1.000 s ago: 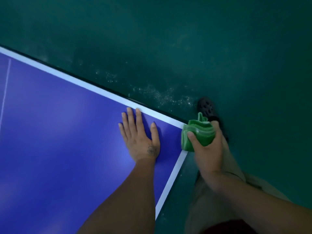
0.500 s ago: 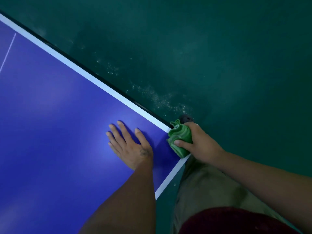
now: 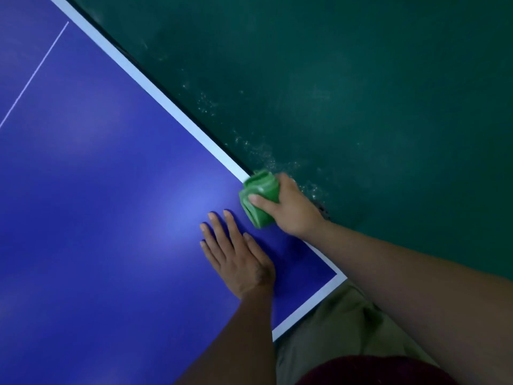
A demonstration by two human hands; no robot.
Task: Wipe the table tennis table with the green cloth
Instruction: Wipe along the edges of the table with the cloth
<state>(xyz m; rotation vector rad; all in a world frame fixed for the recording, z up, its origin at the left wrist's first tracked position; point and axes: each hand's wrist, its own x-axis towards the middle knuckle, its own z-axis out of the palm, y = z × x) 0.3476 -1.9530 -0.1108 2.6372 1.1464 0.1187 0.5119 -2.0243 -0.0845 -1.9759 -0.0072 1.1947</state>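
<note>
Head view: the right hand (image 3: 291, 211) clamps a bunched green cloth (image 3: 262, 186) on the blue table (image 3: 111, 190), against its white edge stripe (image 3: 204, 136). The cloth juts from the curled fingers toward ten o'clock. At the cloth's seven o'clock the left hand (image 3: 238, 259) lies flat, fingers (image 3: 219, 232) slightly apart.

I can read no text, number, label or brand anywhere in my view, neither on the table (image 3: 111, 190) nor on the cloth (image 3: 262, 187).
</note>
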